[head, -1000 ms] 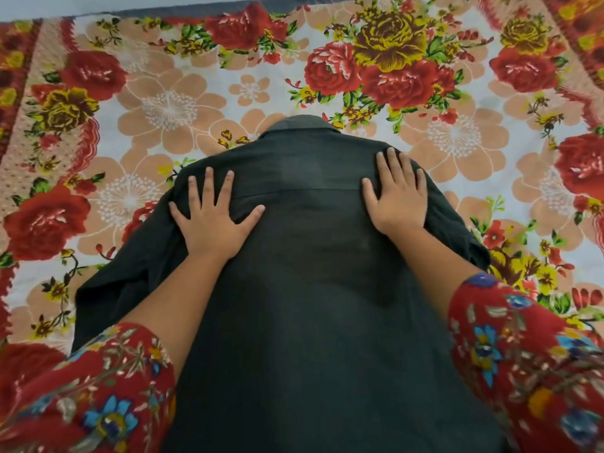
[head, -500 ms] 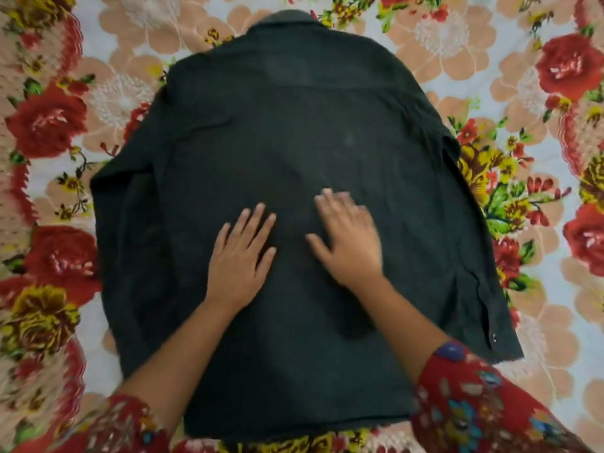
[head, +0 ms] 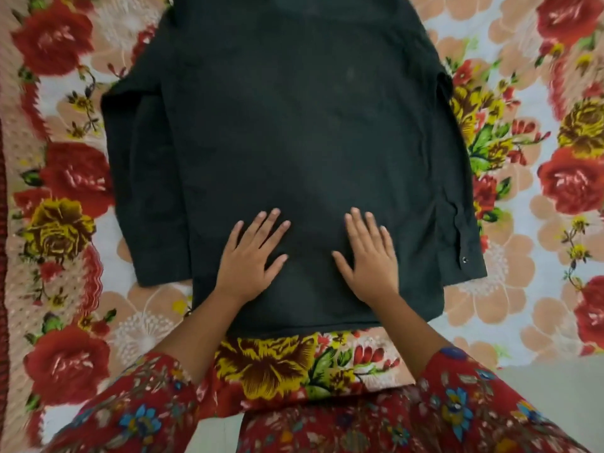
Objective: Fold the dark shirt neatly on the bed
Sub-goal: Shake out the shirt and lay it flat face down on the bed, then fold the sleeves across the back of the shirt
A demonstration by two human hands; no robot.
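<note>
The dark shirt [head: 294, 132] lies back-up and flat on the floral bed sheet [head: 555, 263], its collar end cut off by the top of the view. Both sleeves lie along its sides; the right cuff with a snap button sits at the lower right. My left hand [head: 250, 259] rests flat, fingers spread, on the lower back of the shirt, near the hem. My right hand [head: 367, 256] presses flat beside it, a small gap of fabric between them. Neither hand grips any cloth.
The bed's near edge [head: 376, 384] runs just below the hem, with pale floor [head: 549, 380] at the lower right. My red floral sleeves fill the bottom of the view. Bare sheet shows on both sides of the shirt.
Both hands have slid down the shirt from the shoulders to the lower back near the hem, smoothing it. The view has tilted down, so the collar has left the frame.
</note>
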